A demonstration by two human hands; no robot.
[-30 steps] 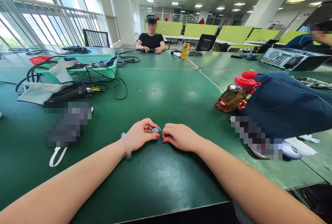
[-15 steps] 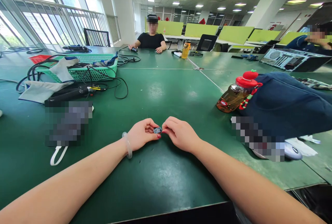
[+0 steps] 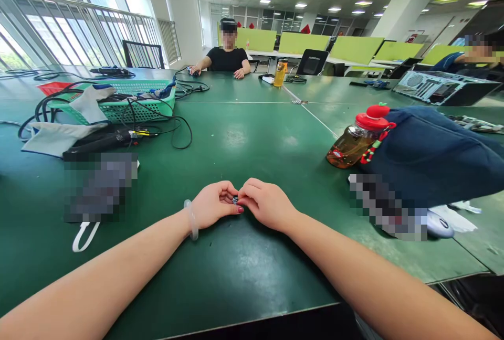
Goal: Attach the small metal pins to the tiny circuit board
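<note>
Above the near part of the green table [image 3: 236, 161], my two hands meet fingertip to fingertip. Between thumb and fingers my left hand [image 3: 214, 204] grips a small dark piece with pale markings [image 3: 235, 200], which looks like a tiny circuit board. My right hand [image 3: 268, 203] has its thumb and index finger pinched over the right end of this piece. Only a sliver of it shows between the fingers, so whether the right fingertips also hold some smaller part cannot be made out. A pale bangle [image 3: 191, 219] circles my left wrist.
Left stands a green basket [image 3: 137, 112] with cables and gloves; a blurred dark object [image 3: 100, 188] lies nearer. On the right are a red-capped bottle [image 3: 350, 143], a navy bag [image 3: 433, 156] and a mouse [image 3: 440, 224]. One person [image 3: 227, 56] sits opposite, another at far right.
My right fingers have moved left over the small circuit board, covering more of it. The left hand keeps its grip. The camera view has shifted slightly.
</note>
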